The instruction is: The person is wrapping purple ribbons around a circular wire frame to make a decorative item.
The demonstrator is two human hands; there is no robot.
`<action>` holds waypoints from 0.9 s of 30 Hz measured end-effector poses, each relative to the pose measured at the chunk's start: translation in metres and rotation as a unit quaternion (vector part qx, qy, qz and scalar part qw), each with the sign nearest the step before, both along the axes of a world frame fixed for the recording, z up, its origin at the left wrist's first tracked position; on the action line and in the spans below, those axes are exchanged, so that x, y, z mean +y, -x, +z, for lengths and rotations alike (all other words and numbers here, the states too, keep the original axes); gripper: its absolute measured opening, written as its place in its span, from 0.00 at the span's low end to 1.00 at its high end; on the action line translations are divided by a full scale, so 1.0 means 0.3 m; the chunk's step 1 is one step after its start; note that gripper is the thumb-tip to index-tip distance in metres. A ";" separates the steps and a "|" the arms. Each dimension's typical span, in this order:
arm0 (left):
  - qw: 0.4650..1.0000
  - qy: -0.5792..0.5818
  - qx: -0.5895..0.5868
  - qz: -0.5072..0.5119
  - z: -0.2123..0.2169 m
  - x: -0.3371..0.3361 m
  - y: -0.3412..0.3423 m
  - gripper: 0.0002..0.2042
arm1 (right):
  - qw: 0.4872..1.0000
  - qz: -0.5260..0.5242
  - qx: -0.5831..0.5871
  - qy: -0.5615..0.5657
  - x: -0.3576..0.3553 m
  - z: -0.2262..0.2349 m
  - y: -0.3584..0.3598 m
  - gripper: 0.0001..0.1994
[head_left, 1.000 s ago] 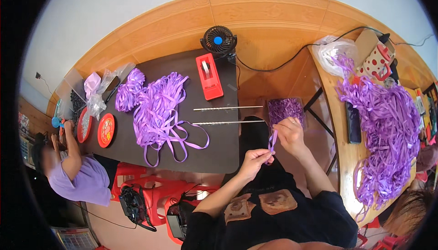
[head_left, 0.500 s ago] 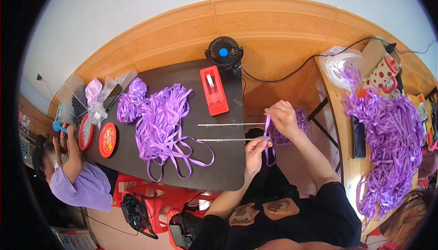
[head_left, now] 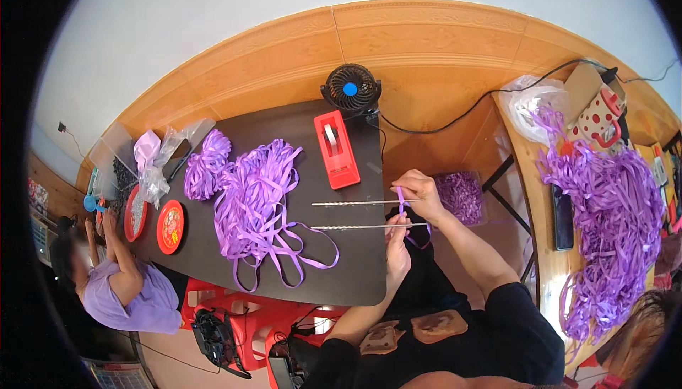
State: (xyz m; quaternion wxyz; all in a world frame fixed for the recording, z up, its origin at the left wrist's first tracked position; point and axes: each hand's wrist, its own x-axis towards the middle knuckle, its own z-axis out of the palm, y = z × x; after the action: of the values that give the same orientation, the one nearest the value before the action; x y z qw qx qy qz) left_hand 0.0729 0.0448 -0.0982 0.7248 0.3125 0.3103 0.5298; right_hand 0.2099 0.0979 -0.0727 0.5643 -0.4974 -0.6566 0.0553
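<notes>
Both grips pinch a purple ribbon point(head_left: 401, 203) between right hand point(head_left: 419, 188) and left hand point(head_left: 398, 236).

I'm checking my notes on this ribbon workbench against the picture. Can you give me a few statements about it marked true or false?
1. Both hands pinch a purple ribbon strip by the ends of two thin metal rods. True: the left hand is at the nearer rod, the right hand at the farther one.
2. The tape dispenser is blue. False: it is red.
3. A small black fan stands at the dark table's far edge. True.
4. The loose ribbon pile on the dark table is green. False: it is purple.
5. The clear box of purple pieces sits on the dark table. False: it is off the table, beside the right hand.
</notes>
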 end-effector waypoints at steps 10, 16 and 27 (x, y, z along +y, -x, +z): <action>0.975 0.021 0.131 -0.177 0.004 -0.234 0.148 0.07 | 0.994 -0.038 0.030 0.097 -0.181 -0.188 0.084 0.06; 0.939 -0.087 0.144 -0.300 0.085 -0.303 0.343 0.04 | 0.994 -0.025 -0.015 0.103 -0.378 -0.163 0.182 0.04; 0.922 -0.140 0.096 -0.348 0.229 -0.298 0.508 0.03 | 0.880 0.019 0.316 0.353 -0.621 -0.090 0.336 0.07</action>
State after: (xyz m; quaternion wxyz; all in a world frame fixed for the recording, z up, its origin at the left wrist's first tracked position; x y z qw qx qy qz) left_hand -0.0795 -0.0446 -0.0296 0.7793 0.5484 0.1723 0.2495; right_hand 0.1091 -0.0883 -0.0995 0.5280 -0.6070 -0.3897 0.4483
